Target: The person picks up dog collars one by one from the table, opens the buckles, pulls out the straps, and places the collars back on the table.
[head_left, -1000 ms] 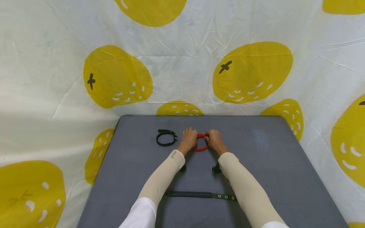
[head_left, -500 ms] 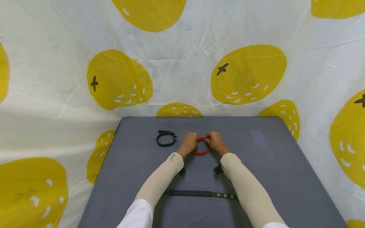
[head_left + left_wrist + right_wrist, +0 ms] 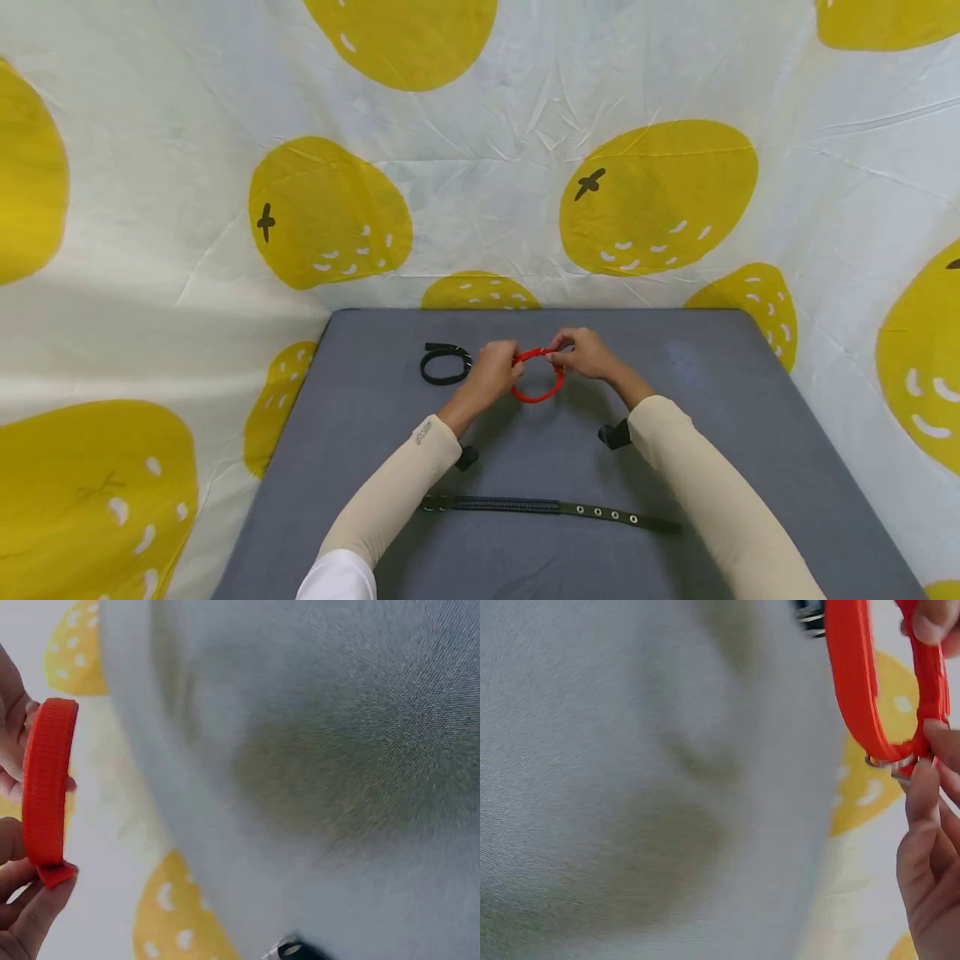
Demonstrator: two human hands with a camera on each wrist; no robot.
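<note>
Head view: arms (image 3: pixel 397 487) stretched forward, left fingers (image 3: pixel 510 347) and right fingers (image 3: pixel 564 357) grip a red loop (image 3: pixel 46 784) above the table (image 3: pixel 360 425).

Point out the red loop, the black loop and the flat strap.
Red loop (image 3: pixel 49 780), left wrist view: broad outer face.
Black loop (image 3: pixel 444 382), head view: near side.
Flat strap (image 3: pixel 525 505), head view: ribbed section.

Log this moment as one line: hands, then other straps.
left hand: grips looped red collar; right hand: pinches red collar by metal fittings; black collar: looped on table; eyeleted strap: stretched out on table
</note>
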